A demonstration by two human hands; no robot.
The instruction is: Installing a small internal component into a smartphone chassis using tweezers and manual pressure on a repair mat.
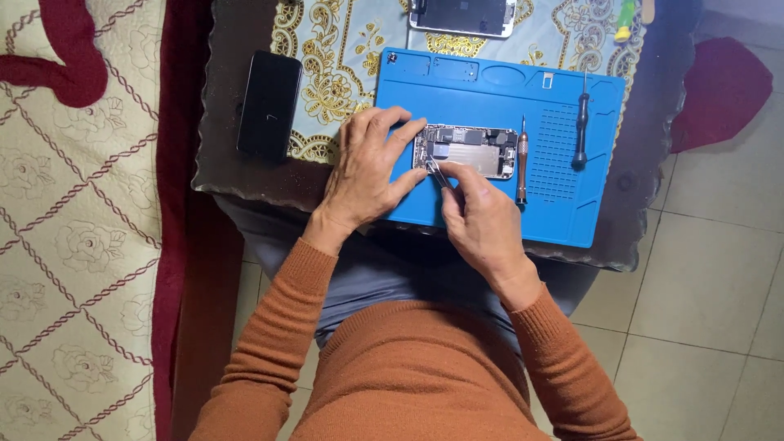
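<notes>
Opened phone sits mid blue mat. Left hand pins its 9 o'clock edge, nothing grasped. Right hand pinches tweezers at 6 o'clock side, tips inside the phone. Tip imo: brace wrist, go slow, lift tiny parts straight up. Screwdrivers parked at 3 o'clock.

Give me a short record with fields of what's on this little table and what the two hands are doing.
Surface: small glass-topped table with a patterned cloth
Work mat: blue mat
Centre item: opened phone, insides showing
Left hand: resting on the phone's left end, steadying it
Right hand: holding metal tweezers, tips at the phone's lower left
Tools on mat: two screwdrivers, right of the phone
Elsewhere: black phone at left; detached screen at top
</notes>
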